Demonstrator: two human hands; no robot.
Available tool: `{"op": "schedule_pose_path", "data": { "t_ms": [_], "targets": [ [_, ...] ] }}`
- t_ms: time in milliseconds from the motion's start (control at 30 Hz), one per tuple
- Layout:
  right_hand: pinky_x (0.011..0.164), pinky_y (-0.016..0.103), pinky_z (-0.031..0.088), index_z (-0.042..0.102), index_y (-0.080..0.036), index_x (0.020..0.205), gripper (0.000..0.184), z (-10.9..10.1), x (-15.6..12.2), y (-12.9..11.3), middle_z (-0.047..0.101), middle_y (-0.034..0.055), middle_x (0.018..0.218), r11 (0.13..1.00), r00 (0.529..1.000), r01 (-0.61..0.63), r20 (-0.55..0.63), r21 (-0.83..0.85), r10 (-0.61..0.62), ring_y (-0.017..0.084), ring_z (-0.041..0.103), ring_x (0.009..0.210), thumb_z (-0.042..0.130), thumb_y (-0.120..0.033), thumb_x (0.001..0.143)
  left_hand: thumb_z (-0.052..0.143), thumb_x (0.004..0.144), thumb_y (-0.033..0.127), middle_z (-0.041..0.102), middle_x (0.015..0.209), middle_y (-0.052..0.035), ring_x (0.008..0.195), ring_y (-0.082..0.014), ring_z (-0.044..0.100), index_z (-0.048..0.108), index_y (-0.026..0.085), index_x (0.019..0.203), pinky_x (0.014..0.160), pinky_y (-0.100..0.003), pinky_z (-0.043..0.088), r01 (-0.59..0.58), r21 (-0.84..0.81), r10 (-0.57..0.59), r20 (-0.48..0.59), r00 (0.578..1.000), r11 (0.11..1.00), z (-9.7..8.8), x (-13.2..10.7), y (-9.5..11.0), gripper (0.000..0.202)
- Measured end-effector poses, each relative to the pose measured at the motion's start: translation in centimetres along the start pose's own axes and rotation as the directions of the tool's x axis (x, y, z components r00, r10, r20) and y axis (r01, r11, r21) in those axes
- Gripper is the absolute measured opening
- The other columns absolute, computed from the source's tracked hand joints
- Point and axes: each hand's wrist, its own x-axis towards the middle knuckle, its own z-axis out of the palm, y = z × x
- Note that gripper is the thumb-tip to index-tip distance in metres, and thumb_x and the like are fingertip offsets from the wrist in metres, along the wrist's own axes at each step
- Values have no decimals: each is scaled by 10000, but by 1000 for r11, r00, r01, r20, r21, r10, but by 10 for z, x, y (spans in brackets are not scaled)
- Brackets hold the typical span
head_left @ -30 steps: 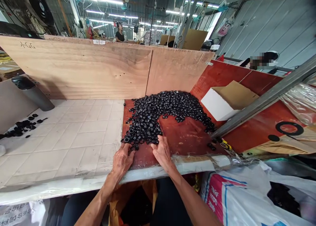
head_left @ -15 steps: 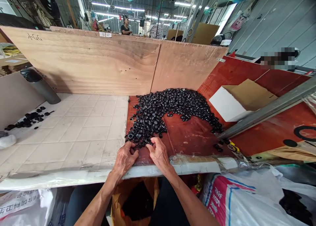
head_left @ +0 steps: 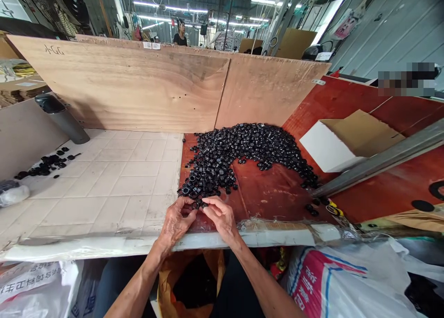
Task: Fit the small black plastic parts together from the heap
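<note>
A curved heap of small black round plastic parts (head_left: 249, 144), some of them ring-shaped with hollow centres, lies on the reddish-brown board. At its near left end, my left hand (head_left: 176, 221) has thumb and forefinger curled about a small black part (head_left: 195, 205). My right hand (head_left: 222, 218) faces it closely, its thumb and forefinger pinched at another small black part (head_left: 204, 205). The two sets of fingertips are only a short gap apart, low over the board. Fingers partly cover the pieces, so their exact shape is unclear.
White-tiled surface (head_left: 135, 174) lies left, with scattered black pieces (head_left: 46, 165) and a dark grey bottle (head_left: 64, 119). A plywood panel (head_left: 138, 86) closes the back. On the right are an open carton (head_left: 328, 146) and a slanting metal bar (head_left: 381, 156). Below the edge sits a brown bag (head_left: 166, 281).
My right hand has moved left and inward, bringing its fingertips closer to my left hand's. My left hand stays nearly in place. The whole view has shifted slightly.
</note>
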Motion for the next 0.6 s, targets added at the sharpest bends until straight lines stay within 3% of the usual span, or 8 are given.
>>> {"op": "schedule_pose_path", "data": {
  "t_ms": [100,233,400,600],
  "targets": [
    [832,301,621,787,-229,1094,239,2,-1,0,713,70,1095,996,996,81,26,-43,-80,187,709,921,713,-346,899,689,839,286,726,874,-27,684,-138,688,666,185,1021,642,-242,586,-7,-20,7,4,1000,1000,0,1,-3,210],
    [790,293,619,740,-225,1041,184,5,-2,8,716,55,1035,997,998,59,-17,-56,-60,181,709,862,715,-327,891,698,858,267,722,1032,-52,832,-161,720,686,197,1042,797,-290,627,-69,-40,71,40,997,997,-1,1,-6,197],
    [835,306,622,748,-217,1012,166,5,-3,12,699,66,1052,996,997,81,-10,-35,-81,197,717,937,708,-335,902,728,878,311,680,1129,-69,1010,-192,708,708,199,1046,886,-317,627,-102,-160,117,87,989,982,-2,2,-7,202],
    [794,303,631,731,-224,1090,253,5,-3,15,736,58,1013,998,999,26,-34,-53,-28,190,730,853,733,-379,890,716,899,296,719,1126,-46,938,-169,731,722,211,1091,878,-309,623,-40,-183,65,135,989,982,-4,1,-2,210]
  ]
}}
